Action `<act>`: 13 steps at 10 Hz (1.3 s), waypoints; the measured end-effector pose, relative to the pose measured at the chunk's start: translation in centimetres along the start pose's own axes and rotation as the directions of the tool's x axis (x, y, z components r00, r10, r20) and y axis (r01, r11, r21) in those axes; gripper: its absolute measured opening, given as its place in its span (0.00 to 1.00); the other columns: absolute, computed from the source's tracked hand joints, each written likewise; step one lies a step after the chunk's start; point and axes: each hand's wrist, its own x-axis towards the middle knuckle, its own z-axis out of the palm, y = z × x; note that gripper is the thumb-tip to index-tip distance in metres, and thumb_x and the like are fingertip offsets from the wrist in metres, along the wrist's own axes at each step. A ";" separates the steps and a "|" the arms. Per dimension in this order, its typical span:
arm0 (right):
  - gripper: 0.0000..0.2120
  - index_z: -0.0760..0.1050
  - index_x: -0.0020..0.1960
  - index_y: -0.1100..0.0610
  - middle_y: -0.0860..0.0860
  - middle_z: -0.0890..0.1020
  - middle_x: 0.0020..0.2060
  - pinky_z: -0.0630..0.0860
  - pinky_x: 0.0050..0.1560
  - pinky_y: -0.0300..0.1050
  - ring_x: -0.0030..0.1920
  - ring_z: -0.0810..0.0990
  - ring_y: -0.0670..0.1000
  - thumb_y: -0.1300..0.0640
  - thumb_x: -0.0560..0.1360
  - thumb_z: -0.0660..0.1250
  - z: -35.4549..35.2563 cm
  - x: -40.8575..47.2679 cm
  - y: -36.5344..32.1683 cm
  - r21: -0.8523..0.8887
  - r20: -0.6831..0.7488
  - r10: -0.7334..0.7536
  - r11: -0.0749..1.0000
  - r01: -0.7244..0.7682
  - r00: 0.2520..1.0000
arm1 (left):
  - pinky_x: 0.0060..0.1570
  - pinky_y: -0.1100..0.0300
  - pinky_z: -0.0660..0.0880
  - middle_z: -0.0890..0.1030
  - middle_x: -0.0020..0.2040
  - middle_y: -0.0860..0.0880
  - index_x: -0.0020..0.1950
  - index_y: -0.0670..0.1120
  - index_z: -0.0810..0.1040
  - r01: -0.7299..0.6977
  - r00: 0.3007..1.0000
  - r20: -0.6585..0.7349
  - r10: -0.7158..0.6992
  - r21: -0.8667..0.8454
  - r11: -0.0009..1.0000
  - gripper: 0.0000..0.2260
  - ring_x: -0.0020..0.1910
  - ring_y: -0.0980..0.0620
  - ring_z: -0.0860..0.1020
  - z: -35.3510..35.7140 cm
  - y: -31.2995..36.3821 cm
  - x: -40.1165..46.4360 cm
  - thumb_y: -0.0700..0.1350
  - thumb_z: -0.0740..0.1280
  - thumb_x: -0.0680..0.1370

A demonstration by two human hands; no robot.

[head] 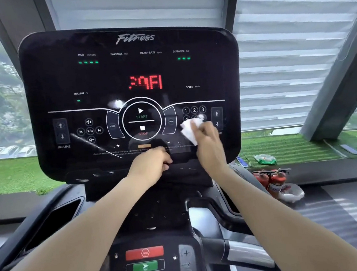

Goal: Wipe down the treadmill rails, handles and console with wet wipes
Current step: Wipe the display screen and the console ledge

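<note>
Step in hand: console (130,79) wipe; right hand (207,139) pinches wet wipe (190,130) on keypad at four o'clock; left hand (152,165) grips lower edge at six; next, likely sweep toward nine.

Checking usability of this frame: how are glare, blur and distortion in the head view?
Head view: window reflections streak the glossy black treadmill console at lower left; the right hand and its crumpled white wet wipe are motion-blurred, hiding some keypad digits; the left hand is fairly sharp; wide-angle bending curves the grey window frame; daylight is soft, without hard shadows.
</note>
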 end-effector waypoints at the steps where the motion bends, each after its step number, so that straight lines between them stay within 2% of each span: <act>1: 0.23 0.67 0.69 0.55 0.58 0.67 0.63 0.62 0.53 0.38 0.59 0.68 0.54 0.67 0.75 0.57 -2.1 0.8 1.7 0.122 -0.181 0.338 0.940 -0.320 0.924 | 0.56 0.58 0.71 0.78 0.57 0.55 0.59 0.49 0.80 0.038 0.999 -0.009 -0.038 0.030 0.999 0.11 0.60 0.52 0.74 -1.0 -2.1 -1.1 0.44 0.67 0.78; 2: 0.21 0.67 0.67 0.59 0.55 0.68 0.55 0.63 0.52 0.41 0.53 0.66 0.48 0.69 0.76 0.55 -0.5 1.6 -0.6 0.204 -0.284 0.422 0.904 -0.376 0.861 | 0.53 0.60 0.71 0.79 0.55 0.55 0.56 0.49 0.82 0.084 0.996 -0.044 -0.084 0.002 0.996 0.10 0.57 0.52 0.75 -1.5 -3.7 -1.8 0.47 0.68 0.77; 3: 0.30 0.65 0.71 0.61 0.55 0.69 0.53 0.64 0.49 0.42 0.50 0.63 0.52 0.76 0.71 0.58 2.6 0.9 -4.8 0.080 -0.267 0.117 0.992 -0.100 0.957 | 0.50 0.62 0.69 0.79 0.53 0.55 0.54 0.50 0.83 0.107 0.993 -0.053 -0.108 -0.031 0.994 0.09 0.55 0.52 0.76 -1.5 -3.8 -1.8 0.47 0.69 0.76; 4: 0.30 0.65 0.72 0.60 0.61 0.71 0.55 0.67 0.46 0.47 0.51 0.66 0.59 0.75 0.72 0.59 3.8 0.5 -6.1 0.008 -0.073 -0.158 0.987 0.159 0.985 | 0.51 0.61 0.70 0.79 0.54 0.55 0.53 0.50 0.84 0.130 0.989 -0.069 -0.134 -0.059 0.990 0.08 0.56 0.52 0.77 -1.1 -4.0 -1.8 0.48 0.70 0.75; 5: 0.27 0.68 0.70 0.57 0.61 0.69 0.58 0.67 0.55 0.48 0.55 0.66 0.57 0.72 0.74 0.56 2.2 0.8 -3.8 0.022 -0.001 -0.166 0.986 0.166 0.986 | 0.47 0.62 0.67 0.79 0.55 0.56 0.53 0.51 0.83 0.134 0.987 -0.080 -0.137 -0.050 0.990 0.08 0.56 0.52 0.76 -1.0 -4.0 -1.8 0.48 0.70 0.75; 6: 0.23 0.69 0.68 0.58 0.57 0.67 0.61 0.62 0.52 0.36 0.57 0.68 0.54 0.69 0.74 0.58 -0.4 0.6 0.0 0.168 -0.221 0.276 0.955 -0.243 0.935 | 0.43 0.63 0.63 0.79 0.52 0.54 0.53 0.49 0.83 0.111 0.991 -0.078 -0.112 -0.022 0.994 0.08 0.53 0.51 0.76 -1.2 -3.8 -1.7 0.47 0.69 0.76; 7: 0.22 0.67 0.68 0.60 0.52 0.68 0.53 0.59 0.45 0.28 0.47 0.64 0.45 0.68 0.76 0.56 -0.6 1.3 0.7 0.378 -0.316 0.570 0.809 -0.450 0.759 | 0.43 0.64 0.63 0.80 0.53 0.53 0.54 0.48 0.83 0.103 0.994 -0.044 -0.104 -0.014 0.995 0.08 0.53 0.52 0.77 -1.4 -3.8 -1.3 0.46 0.69 0.76; 8: 0.26 0.67 0.68 0.56 0.56 0.67 0.54 0.64 0.57 0.43 0.53 0.64 0.54 0.73 0.73 0.56 1.0 1.2 -2.6 0.244 -0.286 0.313 0.938 -0.247 0.906 | 0.44 0.66 0.63 0.81 0.53 0.53 0.54 0.48 0.83 0.114 0.993 -0.026 -0.114 -0.017 0.993 0.08 0.53 0.53 0.78 -1.5 -3.8 -1.1 0.45 0.69 0.76; 9: 0.31 0.65 0.73 0.58 0.57 0.69 0.52 0.71 0.49 0.48 0.50 0.65 0.55 0.75 0.72 0.61 3.2 -0.1 -4.2 -0.007 -0.130 -0.164 0.986 0.165 0.978 | 0.43 0.66 0.62 0.82 0.51 0.55 0.54 0.49 0.83 0.122 0.992 -0.032 -0.123 -0.004 0.992 0.08 0.53 0.57 0.78 -1.5 -3.6 -1.1 0.44 0.69 0.76; 10: 0.27 0.66 0.72 0.54 0.57 0.69 0.55 0.70 0.49 0.45 0.52 0.66 0.54 0.70 0.75 0.59 1.6 0.9 -2.1 -0.029 -0.031 -0.220 0.975 0.219 0.975 | 0.44 0.67 0.62 0.82 0.51 0.55 0.53 0.49 0.83 0.127 0.991 -0.035 -0.127 -0.004 0.992 0.07 0.53 0.57 0.78 -1.6 -3.6 -1.2 0.45 0.69 0.76; 11: 0.22 0.67 0.69 0.56 0.58 0.67 0.62 0.59 0.49 0.30 0.49 0.65 0.45 0.66 0.76 0.58 -0.5 2.8 -0.2 0.043 -0.219 0.102 0.995 -0.095 0.970 | 0.44 0.66 0.62 0.82 0.51 0.55 0.54 0.49 0.82 0.129 0.991 -0.024 -0.130 -0.021 0.991 0.08 0.53 0.55 0.78 -1.7 -3.7 -1.2 0.44 0.69 0.76; 12: 0.22 0.66 0.70 0.58 0.61 0.65 0.65 0.62 0.52 0.34 0.53 0.69 0.50 0.65 0.76 0.58 -1.2 4.0 -0.8 0.229 -0.342 0.461 0.886 -0.403 0.819 | 0.44 0.67 0.62 0.81 0.53 0.55 0.55 0.48 0.82 0.104 0.994 -0.014 -0.104 -0.027 0.994 0.09 0.53 0.55 0.78 -1.5 -4.0 -1.1 0.44 0.68 0.76; 13: 0.27 0.65 0.72 0.56 0.63 0.65 0.63 0.63 0.60 0.50 0.60 0.64 0.59 0.70 0.73 0.59 1.4 3.2 -5.4 0.093 -0.214 0.237 0.971 -0.221 0.948 | 0.44 0.70 0.61 0.80 0.55 0.55 0.57 0.48 0.82 0.073 0.997 -0.030 -0.074 -0.026 0.997 0.09 0.55 0.55 0.77 -1.3 -4.2 -1.3 0.45 0.68 0.77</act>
